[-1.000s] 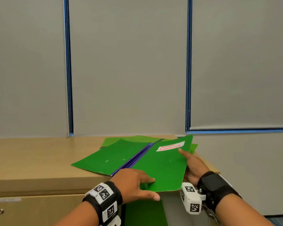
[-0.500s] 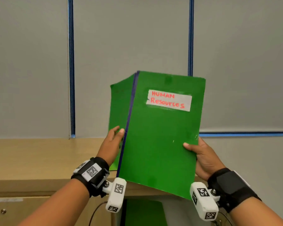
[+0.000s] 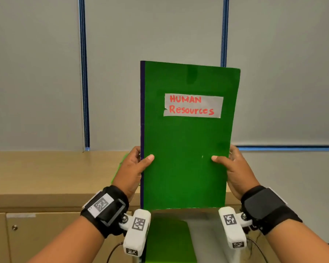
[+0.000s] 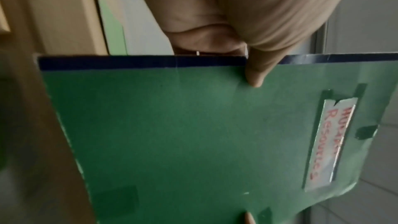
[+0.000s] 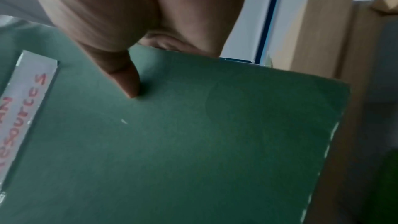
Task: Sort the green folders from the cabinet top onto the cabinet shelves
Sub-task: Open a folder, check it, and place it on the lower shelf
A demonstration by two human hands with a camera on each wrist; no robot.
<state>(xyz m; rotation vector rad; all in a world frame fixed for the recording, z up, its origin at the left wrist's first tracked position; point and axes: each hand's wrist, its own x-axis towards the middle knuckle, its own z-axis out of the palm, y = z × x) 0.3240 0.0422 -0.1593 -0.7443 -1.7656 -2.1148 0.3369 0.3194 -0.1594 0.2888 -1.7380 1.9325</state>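
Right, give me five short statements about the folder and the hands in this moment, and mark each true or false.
1. Both hands hold the green folder. True.
2. The label reads "Finance". False: it reads "HUMAN Resources".
3. The folder lies flat on the cabinet top. False: it is held upright above it.
4. The left hand grips the edge with the dark blue spine. True.
5. The right hand hangs free. False: its thumb presses the front cover.

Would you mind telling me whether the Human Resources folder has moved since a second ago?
Yes. The folder lay open on the cabinet top; now it is closed, upright, lifted clear above it, gripped by the left hand and right hand.
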